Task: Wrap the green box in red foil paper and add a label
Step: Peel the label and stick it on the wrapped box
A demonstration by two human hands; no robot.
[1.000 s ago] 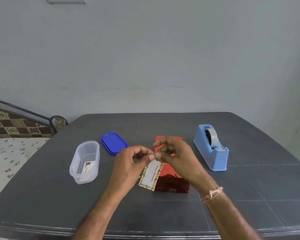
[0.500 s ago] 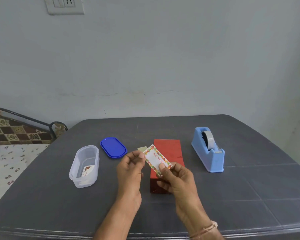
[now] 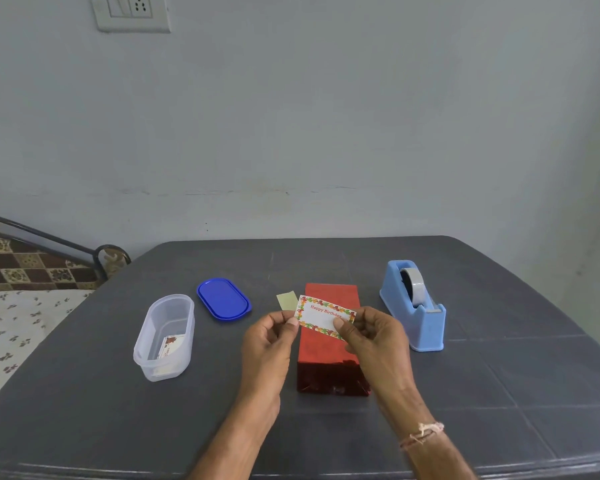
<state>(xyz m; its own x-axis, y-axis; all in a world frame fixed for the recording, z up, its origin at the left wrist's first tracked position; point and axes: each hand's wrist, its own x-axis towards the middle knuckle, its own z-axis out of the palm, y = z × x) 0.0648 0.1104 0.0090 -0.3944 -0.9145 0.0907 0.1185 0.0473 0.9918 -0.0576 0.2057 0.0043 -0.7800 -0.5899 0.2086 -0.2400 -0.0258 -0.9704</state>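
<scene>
The box wrapped in red foil paper (image 3: 329,355) lies on the dark grey table (image 3: 118,427), its long side running away from me. Just above its far half I hold a "Happy Birthday" label (image 3: 321,315) with a leafy coloured border. My left hand (image 3: 269,341) pinches the label's left end and my right hand (image 3: 371,336) pinches its right end. A small pale yellow backing strip (image 3: 287,300) lies on the table beside the box's far left corner.
A clear plastic tub (image 3: 165,336) holding more labels stands at the left, its blue lid (image 3: 223,298) lying behind it. A light blue tape dispenser (image 3: 414,304) stands right of the box. A bed edge (image 3: 32,271) lies beyond the table's left side.
The label went from hanging by one end in front of the box to being held flat and face up by both ends over the box's far half. The view has tilted up.
</scene>
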